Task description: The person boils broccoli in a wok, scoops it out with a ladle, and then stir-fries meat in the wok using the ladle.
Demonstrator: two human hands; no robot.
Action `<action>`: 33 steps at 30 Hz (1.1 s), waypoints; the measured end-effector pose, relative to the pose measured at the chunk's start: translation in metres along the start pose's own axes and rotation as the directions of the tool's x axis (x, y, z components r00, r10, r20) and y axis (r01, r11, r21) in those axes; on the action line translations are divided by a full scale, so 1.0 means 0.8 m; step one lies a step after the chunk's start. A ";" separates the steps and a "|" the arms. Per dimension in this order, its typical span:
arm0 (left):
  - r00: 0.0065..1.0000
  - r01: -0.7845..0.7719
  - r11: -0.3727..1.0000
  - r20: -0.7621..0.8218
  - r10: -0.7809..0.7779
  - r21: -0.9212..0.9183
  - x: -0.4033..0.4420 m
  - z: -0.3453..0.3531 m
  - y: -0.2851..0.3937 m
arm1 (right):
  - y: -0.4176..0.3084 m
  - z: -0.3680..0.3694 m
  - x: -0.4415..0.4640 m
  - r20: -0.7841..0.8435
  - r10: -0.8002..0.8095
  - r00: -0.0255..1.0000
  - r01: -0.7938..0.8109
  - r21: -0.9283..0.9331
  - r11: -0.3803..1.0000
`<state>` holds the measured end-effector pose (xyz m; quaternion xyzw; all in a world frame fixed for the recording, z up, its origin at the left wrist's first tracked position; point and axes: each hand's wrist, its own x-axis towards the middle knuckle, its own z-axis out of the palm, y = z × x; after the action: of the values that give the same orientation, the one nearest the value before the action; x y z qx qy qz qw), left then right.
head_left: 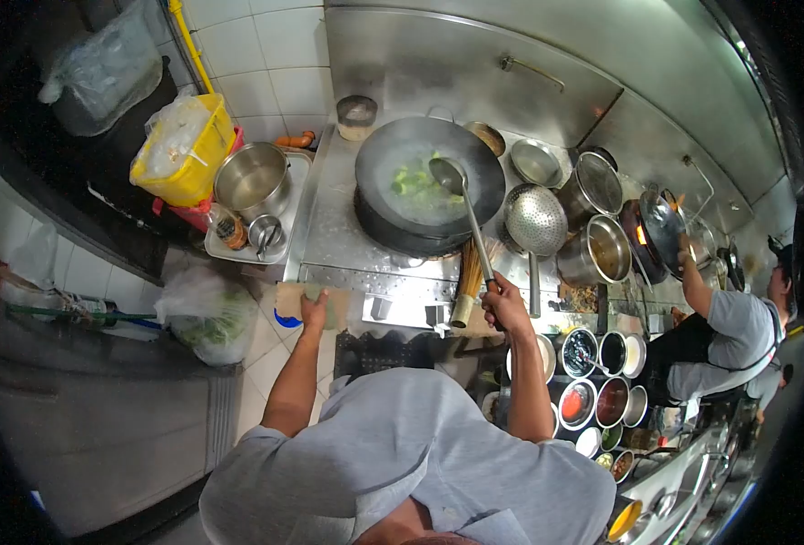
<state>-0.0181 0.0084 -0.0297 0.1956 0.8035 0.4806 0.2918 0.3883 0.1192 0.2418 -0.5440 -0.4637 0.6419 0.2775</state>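
Observation:
My right hand [508, 307] is wrapped round the end of a long-handled ladle [474, 222]. The ladle's bowl is over the right part of a large wok [374, 195], among steaming liquid with green pieces of vegetable [413, 182]. Left of the stove's front, my left hand [314, 311] is closed on a brownish, cloth-like piece [288, 298]. A bamboo wok brush [471, 277] lies beside the ladle's handle, and a perforated strainer [536, 220] rests to the right of the wok.
Steel pots [606, 250] stand along the right of the stove. Several seasoning bowls [576, 404] sit near my right arm. At the left are a tray [293, 195] with a pot [253, 179] and a yellow basket [184, 168]. Another person [729, 336] works at the far right.

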 end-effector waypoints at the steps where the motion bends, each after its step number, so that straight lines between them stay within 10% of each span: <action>1: 1.000 0.017 0.999 -0.011 -0.017 0.046 -0.003 -0.002 0.003 | 0.002 0.003 0.008 0.002 -0.012 1.000 0.012 0.016 1.000; 14: 0.998 -0.046 0.997 0.040 0.048 -0.061 0.043 0.012 -0.070 | -0.011 0.029 0.149 0.027 -0.224 0.974 0.225 -0.082 0.971; 22: 0.999 -0.045 0.998 0.015 0.046 -0.038 0.027 0.006 -0.050 | -0.007 0.042 0.144 0.226 0.058 0.973 -0.133 0.335 0.933; 33: 1.000 -0.013 0.998 0.010 0.013 0.057 -0.004 -0.005 0.005 | -0.047 0.027 0.007 0.206 0.057 0.977 -0.089 0.145 0.985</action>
<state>-0.0182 0.0060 -0.0243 0.2114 0.8142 0.4584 0.2867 0.3607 0.1335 0.2728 -0.4700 -0.4181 0.7372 0.2465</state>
